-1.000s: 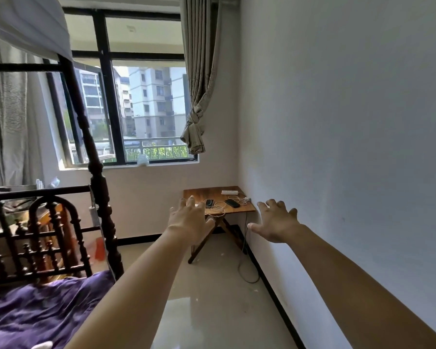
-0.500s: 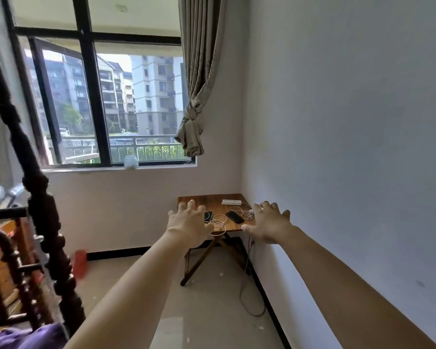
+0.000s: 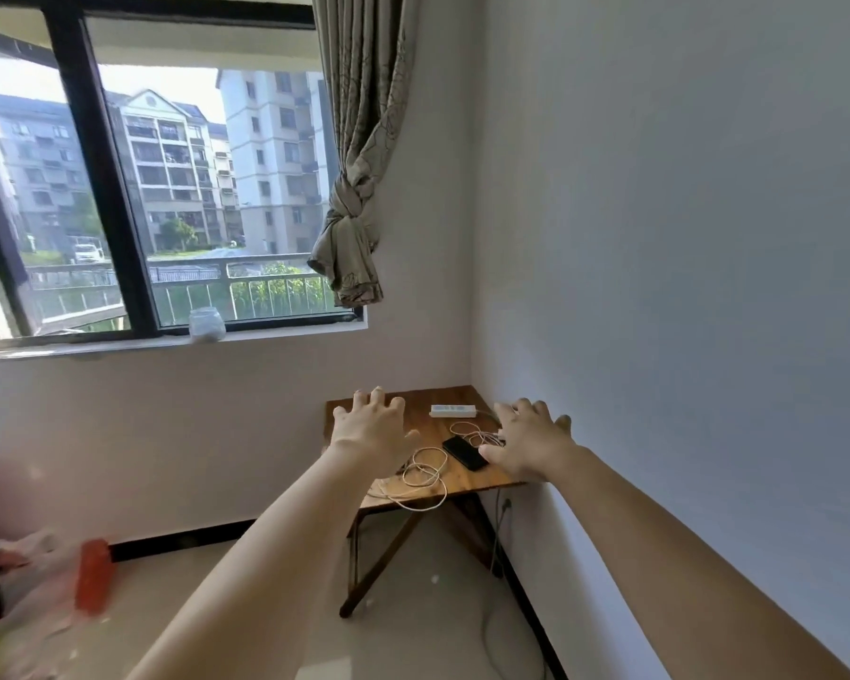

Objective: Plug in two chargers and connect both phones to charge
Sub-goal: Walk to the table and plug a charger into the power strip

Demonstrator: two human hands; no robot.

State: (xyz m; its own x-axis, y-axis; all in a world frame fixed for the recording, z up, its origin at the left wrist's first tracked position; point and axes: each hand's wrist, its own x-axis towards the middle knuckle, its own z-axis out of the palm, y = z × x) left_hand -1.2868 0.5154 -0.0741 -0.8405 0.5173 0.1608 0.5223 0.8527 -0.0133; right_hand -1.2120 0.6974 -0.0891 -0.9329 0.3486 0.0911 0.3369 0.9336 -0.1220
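Corner wooden table (image 3: pixel 415 418) (cables, phone (image 3: pixel 465 453)), white walls

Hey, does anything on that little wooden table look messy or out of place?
Yes: white cables lie in loose tangled loops, one drooping over the table front edge. The black phone lies askew, unconnected.

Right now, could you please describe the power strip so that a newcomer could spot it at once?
Find the small wooden table in the room's corner, below the knotted curtain. The power strip lies toward its far edge, between the two outstretched hands. It is the only white rectangular bar there; the black phone is dark and flat, the white cables looped.
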